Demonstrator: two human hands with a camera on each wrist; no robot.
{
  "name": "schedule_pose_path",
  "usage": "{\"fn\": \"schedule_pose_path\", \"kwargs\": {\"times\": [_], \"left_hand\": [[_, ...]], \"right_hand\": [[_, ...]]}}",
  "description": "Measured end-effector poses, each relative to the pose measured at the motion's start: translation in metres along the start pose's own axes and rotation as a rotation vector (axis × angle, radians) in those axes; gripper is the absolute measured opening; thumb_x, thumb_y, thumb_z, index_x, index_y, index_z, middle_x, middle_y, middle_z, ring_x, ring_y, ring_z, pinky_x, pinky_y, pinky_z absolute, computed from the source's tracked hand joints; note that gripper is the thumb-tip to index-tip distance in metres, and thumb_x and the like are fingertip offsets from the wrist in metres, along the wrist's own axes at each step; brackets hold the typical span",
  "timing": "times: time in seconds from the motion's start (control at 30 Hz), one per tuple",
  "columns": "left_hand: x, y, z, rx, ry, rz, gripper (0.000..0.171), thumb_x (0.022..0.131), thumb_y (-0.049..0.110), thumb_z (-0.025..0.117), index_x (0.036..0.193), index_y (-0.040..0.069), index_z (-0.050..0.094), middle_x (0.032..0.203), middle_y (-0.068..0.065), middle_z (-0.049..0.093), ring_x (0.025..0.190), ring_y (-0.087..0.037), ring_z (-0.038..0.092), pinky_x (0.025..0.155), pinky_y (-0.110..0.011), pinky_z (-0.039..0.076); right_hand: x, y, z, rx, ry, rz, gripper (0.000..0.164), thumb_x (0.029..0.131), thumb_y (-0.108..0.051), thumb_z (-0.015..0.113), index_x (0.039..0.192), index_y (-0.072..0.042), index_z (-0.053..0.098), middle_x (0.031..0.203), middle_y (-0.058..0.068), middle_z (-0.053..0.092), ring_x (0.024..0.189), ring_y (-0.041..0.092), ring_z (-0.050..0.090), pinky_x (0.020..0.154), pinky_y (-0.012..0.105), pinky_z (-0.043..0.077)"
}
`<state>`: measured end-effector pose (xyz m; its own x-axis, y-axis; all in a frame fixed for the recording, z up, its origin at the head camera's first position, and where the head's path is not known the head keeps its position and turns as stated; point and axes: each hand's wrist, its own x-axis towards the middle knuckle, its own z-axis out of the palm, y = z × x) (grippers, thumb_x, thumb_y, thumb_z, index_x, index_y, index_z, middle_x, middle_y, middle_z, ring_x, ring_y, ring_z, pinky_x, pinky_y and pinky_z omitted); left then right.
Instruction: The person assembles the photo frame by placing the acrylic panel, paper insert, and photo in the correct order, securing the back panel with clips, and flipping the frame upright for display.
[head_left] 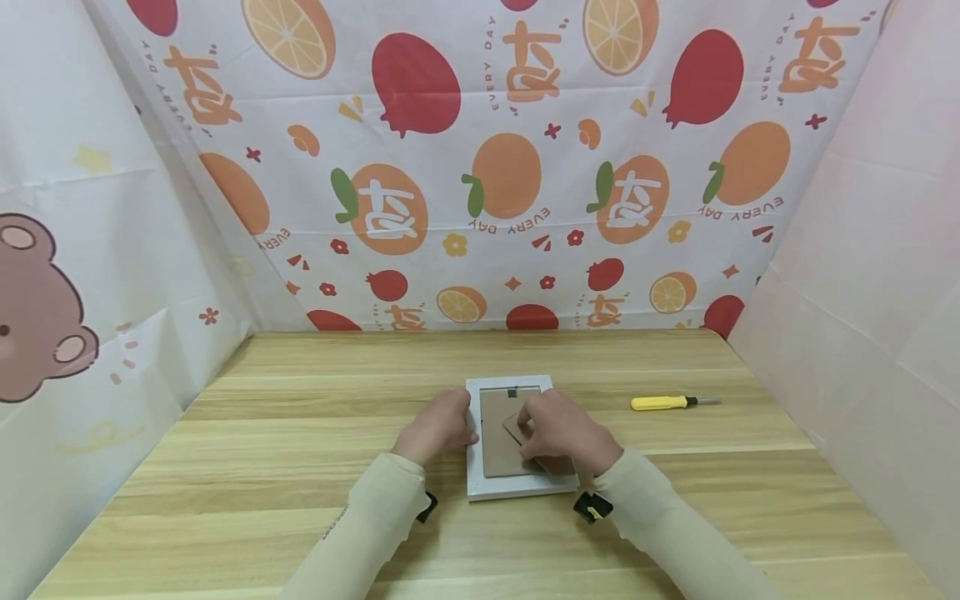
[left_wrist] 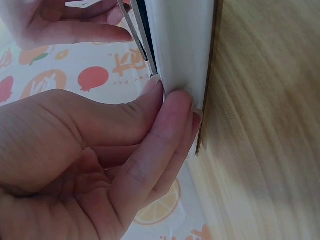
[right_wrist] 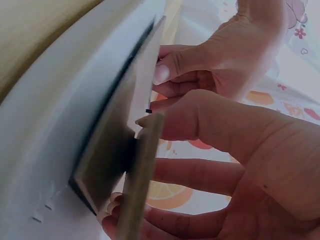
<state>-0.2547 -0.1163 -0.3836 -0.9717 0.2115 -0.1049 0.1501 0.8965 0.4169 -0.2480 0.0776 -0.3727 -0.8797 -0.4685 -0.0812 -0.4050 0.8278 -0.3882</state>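
A white picture frame (head_left: 517, 486) lies face down on the table, its brown backing board (head_left: 497, 457) showing. My left hand (head_left: 441, 427) pinches the frame's left side; the left wrist view has thumb and fingers against the white edge (left_wrist: 182, 45). My right hand (head_left: 564, 429) holds the brown easel stand (head_left: 558, 465) on the back. In the right wrist view the stand (right_wrist: 140, 185) tilts away from the board (right_wrist: 107, 155), with the right thumb on one face and fingers behind it. A small dark tab (head_left: 512, 392) sits at the board's top edge.
A screwdriver (head_left: 660, 402) with a yellow handle lies on the wooden table (head_left: 315, 433) to the right of the frame. Fruit-patterned cloth (head_left: 480, 167) hangs behind the table, and pale cloth (head_left: 870, 250) hangs at both sides.
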Motion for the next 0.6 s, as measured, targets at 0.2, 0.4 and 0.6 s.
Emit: {"fn": "schedule_pose_path", "kwargs": {"times": [0.2, 0.4, 0.6], "left_hand": [[-0.0004, 0.0004, -0.0001, -0.001, 0.0, 0.001, 0.025, 0.082, 0.006, 0.085, 0.095, -0.002, 0.065, 0.082, -0.008, 0.062, 0.073, -0.02, 0.056, 0.068, -0.032, 0.05], [-0.0001, 0.0, 0.0006, 0.013, 0.013, 0.015, 0.025, 0.082, 0.007, 0.085, 0.095, -0.001, 0.065, 0.082, -0.008, 0.062, 0.073, -0.02, 0.055, 0.068, -0.032, 0.049], [0.0002, -0.0014, 0.0009, 0.009, 0.017, 0.019, 0.025, 0.082, 0.006, 0.085, 0.093, -0.001, 0.065, 0.081, -0.008, 0.062, 0.073, -0.02, 0.056, 0.069, -0.032, 0.049]], "right_hand": [[0.0021, 0.0009, 0.0037, -0.013, 0.016, 0.005, 0.017, 0.076, -0.011, 0.088, 0.09, -0.005, 0.081, 0.066, -0.001, 0.051, 0.058, 0.013, 0.043, 0.05, 0.025, 0.03], [0.0029, 0.0015, 0.0044, -0.04, 0.024, -0.003, 0.014, 0.075, -0.012, 0.088, 0.084, -0.006, 0.078, 0.065, -0.002, 0.05, 0.06, 0.013, 0.043, 0.051, 0.025, 0.029], [0.003, 0.0004, 0.0044, -0.044, 0.013, 0.005, 0.014, 0.076, -0.012, 0.088, 0.086, -0.007, 0.079, 0.068, -0.001, 0.054, 0.061, 0.013, 0.046, 0.053, 0.026, 0.031]]}}
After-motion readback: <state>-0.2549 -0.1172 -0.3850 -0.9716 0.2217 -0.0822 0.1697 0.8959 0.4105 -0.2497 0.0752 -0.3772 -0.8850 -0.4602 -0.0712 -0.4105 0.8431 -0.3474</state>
